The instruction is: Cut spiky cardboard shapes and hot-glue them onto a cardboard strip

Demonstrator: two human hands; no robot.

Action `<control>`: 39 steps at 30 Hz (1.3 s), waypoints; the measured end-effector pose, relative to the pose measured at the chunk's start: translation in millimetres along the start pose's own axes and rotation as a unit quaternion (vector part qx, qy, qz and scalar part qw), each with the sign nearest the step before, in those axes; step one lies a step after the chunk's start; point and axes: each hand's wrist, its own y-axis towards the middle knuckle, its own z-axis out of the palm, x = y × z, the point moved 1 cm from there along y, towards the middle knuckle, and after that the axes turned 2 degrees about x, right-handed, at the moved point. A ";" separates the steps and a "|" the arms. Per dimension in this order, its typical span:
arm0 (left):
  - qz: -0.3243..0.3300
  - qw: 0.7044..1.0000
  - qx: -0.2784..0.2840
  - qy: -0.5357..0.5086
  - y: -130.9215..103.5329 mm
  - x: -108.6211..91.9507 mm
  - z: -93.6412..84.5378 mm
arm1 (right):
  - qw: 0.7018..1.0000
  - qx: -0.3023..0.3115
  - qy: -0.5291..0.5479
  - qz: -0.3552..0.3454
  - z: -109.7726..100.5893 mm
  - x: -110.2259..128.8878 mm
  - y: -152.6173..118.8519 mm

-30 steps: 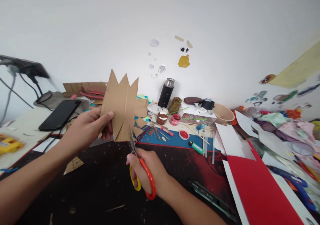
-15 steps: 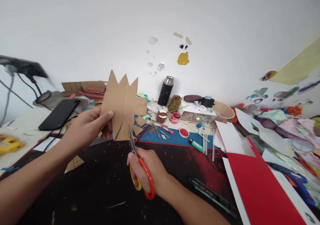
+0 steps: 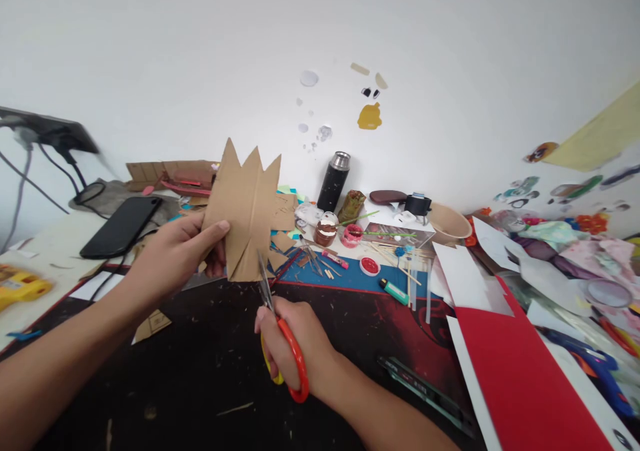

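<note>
Power strip (image 3: 50,131): against the wall at far left, plugs and cables attached; presumably put there to keep the cords off the work area.

Phone (image 3: 120,227): flat, dark-screened, to the left of the raised work; a cable runs beneath it.

Left hand (image 3: 187,247): thumb pressed on the near face, fingers curled behind, clamped on the cardboard. The grip at the left edge appears chosen to steady the sheet and keep clear of the blades.

Cardboard (image 3: 243,204): one piece, held up above the dark desk (image 3: 200,371), three points along its top, slits near its lower edge. Its raised position seems to give the blades room.

Scissors (image 3: 266,292): blades upward at the cardboard's lower right; red and yellow handles below. Blade gap too small to tell.

Right hand (image 3: 295,337): fingers closed around the scissor handles, apparently to aim the blades from beneath.

Flask (image 3: 334,183): upright by the wall, probably out of elbow reach.

Pink jar (image 3: 352,236): open, beside the brown one.

Red card (image 3: 520,371): lying at right, over white sheets.
</note>
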 end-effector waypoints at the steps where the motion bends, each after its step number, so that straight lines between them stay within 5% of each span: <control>1: 0.000 1.000 -0.002 0.000 -0.2 0.6 0.0 | 1.000 0.000 0.006 -0.002 0.0 0.0 0.7; 14: -0.001 1.000 -0.010 0.003 -0.8 -5.7 -1.1 | 0.996 0.006 0.006 -0.090 -8.1 -10.2 6.9; 20: 0.000 1.000 -0.016 0.008 -0.9 -7.3 -3.2 | 0.996 0.014 0.071 -0.053 -6.8 -9.8 9.4; 39: -0.015 0.999 -0.028 -0.010 -2.1 -6.3 -6.5 | 0.998 0.045 0.023 -0.045 -21.0 -6.9 3.8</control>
